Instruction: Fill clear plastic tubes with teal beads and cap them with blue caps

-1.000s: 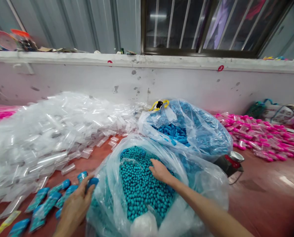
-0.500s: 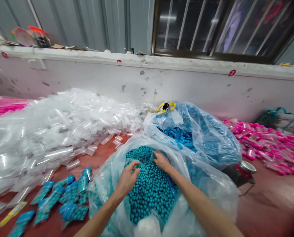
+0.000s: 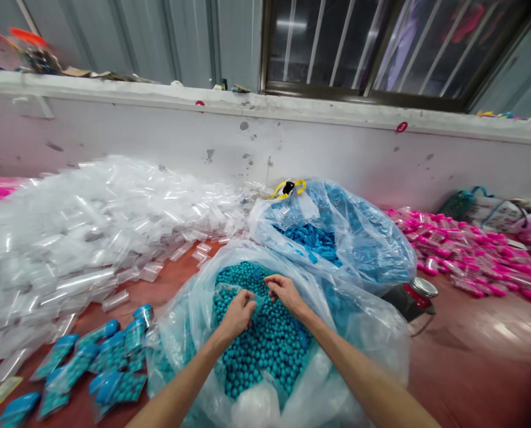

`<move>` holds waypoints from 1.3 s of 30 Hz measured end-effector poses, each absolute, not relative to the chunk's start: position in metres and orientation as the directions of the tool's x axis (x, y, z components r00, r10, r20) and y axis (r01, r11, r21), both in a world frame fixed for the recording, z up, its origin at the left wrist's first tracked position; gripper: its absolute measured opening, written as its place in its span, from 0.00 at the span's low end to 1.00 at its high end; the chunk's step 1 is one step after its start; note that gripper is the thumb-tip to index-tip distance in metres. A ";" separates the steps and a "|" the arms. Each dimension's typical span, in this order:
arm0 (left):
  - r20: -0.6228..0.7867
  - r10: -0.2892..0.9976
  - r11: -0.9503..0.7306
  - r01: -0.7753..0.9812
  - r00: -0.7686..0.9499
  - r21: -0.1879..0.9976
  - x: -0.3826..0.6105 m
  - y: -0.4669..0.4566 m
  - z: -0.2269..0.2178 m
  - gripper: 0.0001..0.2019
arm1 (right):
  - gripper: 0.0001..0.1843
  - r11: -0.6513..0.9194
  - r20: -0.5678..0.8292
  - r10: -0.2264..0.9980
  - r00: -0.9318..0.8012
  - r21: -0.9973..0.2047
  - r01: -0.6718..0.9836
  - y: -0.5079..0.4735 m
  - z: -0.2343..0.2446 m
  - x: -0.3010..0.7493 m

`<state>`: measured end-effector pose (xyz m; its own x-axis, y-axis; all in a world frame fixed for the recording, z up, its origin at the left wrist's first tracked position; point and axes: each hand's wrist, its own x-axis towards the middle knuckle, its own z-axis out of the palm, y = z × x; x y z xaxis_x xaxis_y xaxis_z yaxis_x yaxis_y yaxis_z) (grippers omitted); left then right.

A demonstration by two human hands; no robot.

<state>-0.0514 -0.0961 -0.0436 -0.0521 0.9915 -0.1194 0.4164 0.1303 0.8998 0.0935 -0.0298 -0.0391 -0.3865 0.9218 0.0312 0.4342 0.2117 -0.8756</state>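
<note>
Both my hands are inside an open clear plastic bag point(image 3: 189, 309) filled with small teal balls point(image 3: 269, 351). My left hand point(image 3: 237, 314) and my right hand point(image 3: 285, 292) meet over the balls, fingertips almost touching. The fingers of both are curled in a pinch around something small and see-through that I cannot make out. Several filled packets of teal balls with blue caps point(image 3: 109, 368) lie on the red table left of the bag.
A second clear bag of blue parts point(image 3: 336, 238) stands just behind. A big heap of empty clear packets point(image 3: 82, 232) covers the left. Pink filled packets point(image 3: 465, 261) lie at right, and a jar with a metal lid point(image 3: 419, 294) rests beside the bags. A white wall runs behind.
My left hand left the filled packets on the table and came into the bag of balls. It now meets my right hand, which drew slightly toward me.
</note>
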 end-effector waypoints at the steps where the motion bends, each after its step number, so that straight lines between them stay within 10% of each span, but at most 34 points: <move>1: -0.146 0.988 0.155 0.417 -0.053 0.895 -0.054 -0.100 -0.046 0.03 | 0.12 0.212 0.043 0.930 -0.365 -0.874 0.437 -0.031 -0.044 0.093; 7: -0.174 0.981 0.196 0.421 -0.092 0.885 -0.060 -0.115 -0.055 0.04 | 0.03 0.098 0.006 0.969 -0.247 -0.927 0.362 -0.057 -0.071 0.074; 14: -0.246 0.969 0.224 0.287 0.040 0.931 -0.054 -0.114 -0.049 0.05 | 0.20 -0.215 -0.212 0.974 -0.079 -0.976 -0.043 -0.051 -0.056 0.059; 27: -0.208 0.962 0.203 0.046 0.178 0.978 -0.040 -0.124 -0.042 0.14 | 0.22 -0.246 -0.200 0.968 -0.149 -0.863 -0.441 -0.064 -0.019 0.061; 34: -0.246 0.925 0.313 -0.214 0.289 0.925 -0.048 -0.135 -0.030 0.21 | 0.21 -0.292 -0.244 0.955 -0.167 -0.865 -0.408 -0.079 -0.026 0.080; 39: -0.283 0.934 0.324 -0.181 0.216 0.929 -0.062 -0.144 -0.026 0.20 | 0.10 0.020 -0.017 0.970 -0.241 -0.988 0.152 -0.121 -0.040 0.101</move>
